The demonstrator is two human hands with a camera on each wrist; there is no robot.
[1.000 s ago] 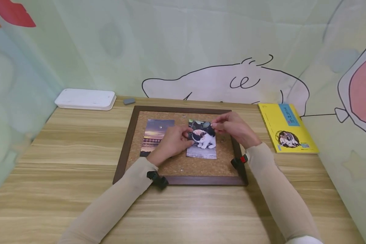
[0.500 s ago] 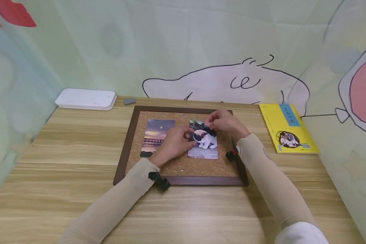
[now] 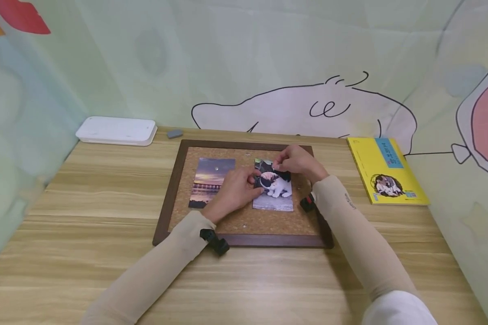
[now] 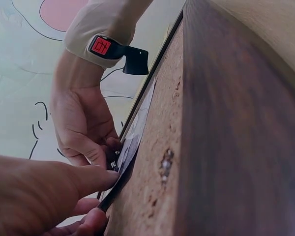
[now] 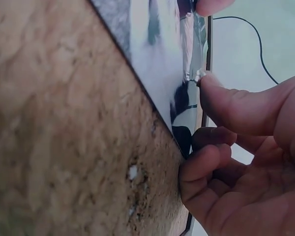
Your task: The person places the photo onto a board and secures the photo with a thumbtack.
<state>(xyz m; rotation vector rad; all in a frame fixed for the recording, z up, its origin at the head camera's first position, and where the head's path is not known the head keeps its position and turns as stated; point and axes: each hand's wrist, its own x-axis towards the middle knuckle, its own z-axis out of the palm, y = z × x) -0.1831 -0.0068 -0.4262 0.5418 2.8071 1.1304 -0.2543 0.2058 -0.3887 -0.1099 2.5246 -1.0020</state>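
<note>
A photo of a black-and-white cat (image 3: 274, 198) lies on the right half of a framed cork board (image 3: 219, 225). My left hand (image 3: 237, 187) pinches its left edge between thumb and fingers, which the left wrist view shows close over the cork. At the top of this photo my right hand (image 3: 298, 161) pinches a small clear push pin (image 5: 198, 75), its point hidden against the print. A sunset photo (image 3: 205, 180) lies on the left half of the board, with a pin (image 3: 217, 168) near its top; my left hand covers its lower right part.
Small clear pins sit in the cork near the top (image 3: 248, 154) and bottom (image 3: 245, 225) of the board. A white case (image 3: 117, 130) and a grey eraser-like block (image 3: 174, 133) lie at the back left, a yellow book (image 3: 386, 171) at the right. Printed curtains border the table.
My right hand has moved left with the pin, from the cat photo's upper right edge to its top middle. My left hand has stayed on the photo's left edge.
</note>
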